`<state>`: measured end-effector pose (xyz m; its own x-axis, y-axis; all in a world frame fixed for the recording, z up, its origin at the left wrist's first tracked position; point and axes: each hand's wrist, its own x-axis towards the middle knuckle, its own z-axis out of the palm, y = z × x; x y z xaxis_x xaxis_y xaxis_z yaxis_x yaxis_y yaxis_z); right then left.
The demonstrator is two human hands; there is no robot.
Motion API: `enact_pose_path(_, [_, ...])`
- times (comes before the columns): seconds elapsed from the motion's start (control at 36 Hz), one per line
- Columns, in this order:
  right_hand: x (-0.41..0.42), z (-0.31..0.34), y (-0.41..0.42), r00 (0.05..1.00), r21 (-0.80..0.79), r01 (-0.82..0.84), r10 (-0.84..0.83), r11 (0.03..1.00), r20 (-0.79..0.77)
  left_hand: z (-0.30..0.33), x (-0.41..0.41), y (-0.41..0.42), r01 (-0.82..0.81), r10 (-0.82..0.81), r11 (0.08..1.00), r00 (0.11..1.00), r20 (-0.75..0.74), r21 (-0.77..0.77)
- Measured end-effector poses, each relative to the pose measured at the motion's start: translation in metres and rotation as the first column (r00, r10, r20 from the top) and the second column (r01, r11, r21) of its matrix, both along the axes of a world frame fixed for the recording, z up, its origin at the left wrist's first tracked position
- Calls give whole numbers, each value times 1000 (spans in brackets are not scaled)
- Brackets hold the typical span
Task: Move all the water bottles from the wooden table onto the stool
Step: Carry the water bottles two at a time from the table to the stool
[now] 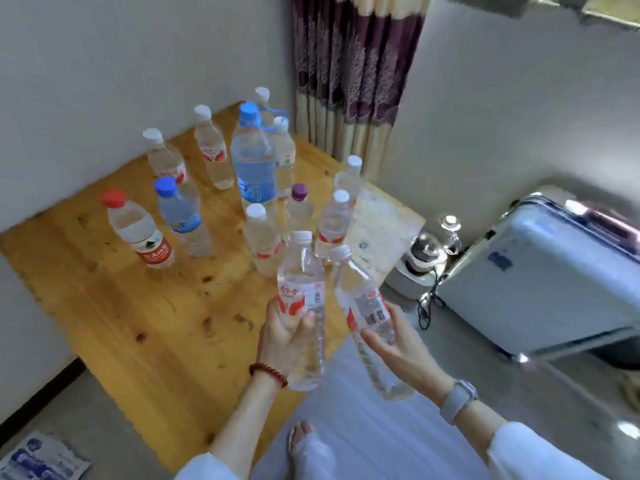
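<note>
- A person's left hand point(290, 336), a red bead bracelet point(268, 373) on its wrist, is gripping a clear white-capped bottle point(303, 306) by its middle, fingers curled round the label, holding it upright over the table's near edge.
- The right hand point(394, 337), a grey watch point(458, 400) on its wrist, is wrapping its fingers round a second white-capped bottle point(363, 313), which is leaning with its cap toward the first.
- Both bottles are hanging in the air, clear of the wooden table point(138, 323).
- Farther back, the other bottles are standing upright on the table: a red-capped one point(138, 233) at the left, a small blue-capped one point(181, 220) beside it, a purple-capped one point(298, 209), a tall blue-capped bottle point(252, 161) and several white-capped ones.
- To the right, a pale suitcase point(540, 285) is lying on the floor.
- A purple curtain point(349, 71) is hanging in the far corner.
</note>
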<state>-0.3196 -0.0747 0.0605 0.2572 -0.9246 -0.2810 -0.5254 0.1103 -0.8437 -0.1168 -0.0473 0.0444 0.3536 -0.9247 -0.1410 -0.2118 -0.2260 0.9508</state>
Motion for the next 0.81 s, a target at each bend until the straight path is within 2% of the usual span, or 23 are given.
enact_pose_path(0.19, [-151, 27, 56, 932, -24, 360, -358, 933, 51, 29, -158, -9, 332, -336, 942, 937, -94, -51])
enact_pose_path(0.33, [-285, 37, 133, 770, 10, 628, -622, 779, 139, 43, -310, 23, 591, -576, 807, 780, -244, -14])
enact_pose_path(0.47, [-398, 40, 215, 571, 16, 816, -810, 578, 136, 43, -454, 68, 737, -689, 676, 632, -355, -1])
enact_pose_path(0.64, [-512, 35, 309, 244, -32, 970, -965, 242, 97, 42, -616, 124, 914, -850, 407, 375, -371, -9])
enact_pose_path(0.81, [-617, 29, 384, 5, -44, 999, -988, -1, 153, 43, -769, 163, 996, -950, 89, 89, -299, 15])
